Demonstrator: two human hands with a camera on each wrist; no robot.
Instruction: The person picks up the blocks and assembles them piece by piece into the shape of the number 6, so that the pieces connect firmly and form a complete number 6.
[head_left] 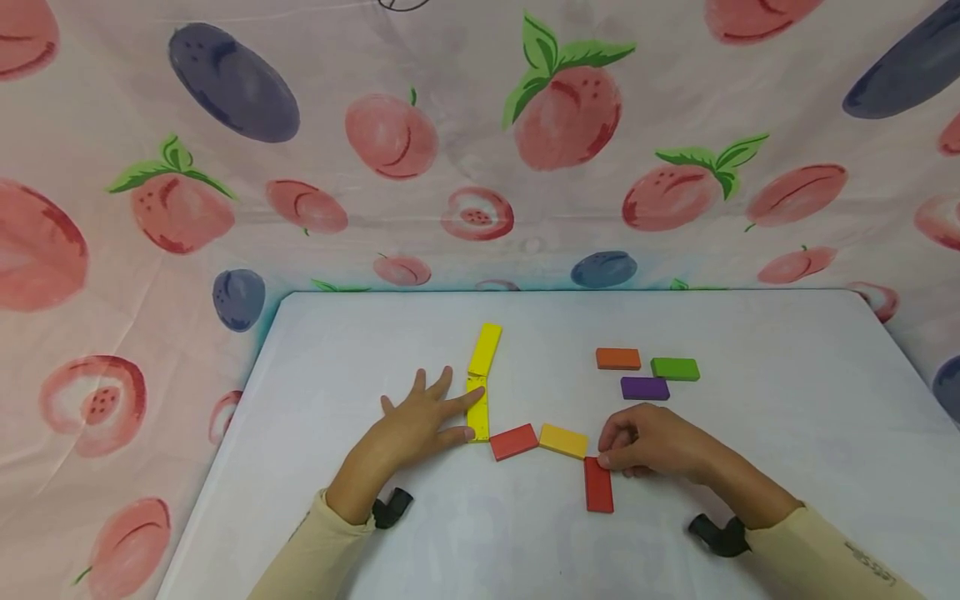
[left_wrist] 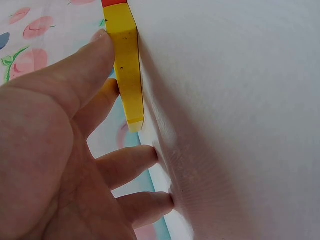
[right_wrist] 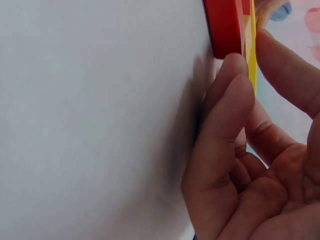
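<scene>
Only the head view shows the orange block (head_left: 618, 359) and green block (head_left: 675, 369), beyond the right hand (head_left: 663, 442); the left wrist view adds the thickness of a dark-specked yellow block (left_wrist: 126, 67). Long and narrow, it lies at the thumb and index fingertips of the left hand (head_left: 412, 425), whose fingers are spread apart. A red block (head_left: 598, 487) meets the right thumb; those fingers curl, but whether they pinch it I cannot tell. Between both hands lie another red piece (head_left: 513, 442) and an amber piece (head_left: 563, 442).

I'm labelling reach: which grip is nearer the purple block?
Right. The right grip is just below the purple block in head view; the left grip is well left, touching a yellow block.
</scene>
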